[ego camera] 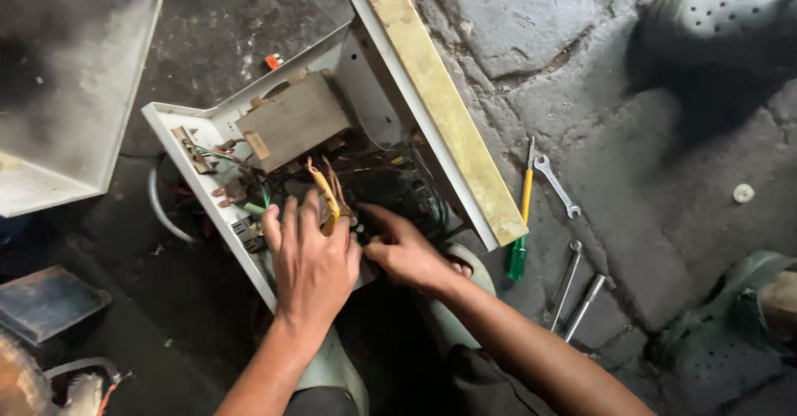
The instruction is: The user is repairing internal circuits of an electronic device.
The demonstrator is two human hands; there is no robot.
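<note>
My left hand lies flat on the lower edge of the open white sheet-metal appliance casing, fingers spread, their tips among the tangled coloured wires. My right hand reaches in beside it, fingers bunched toward a small dark part; it seems to pinch it, but shadow hides the grip. Deeper inside sits a beige boxy transformer block. Right of the casing, on the cracked stone floor, lie a yellow-and-green-handled screwdriver and a silver open-ended spanner. At the far left stands the removed white metal cover.
</note>
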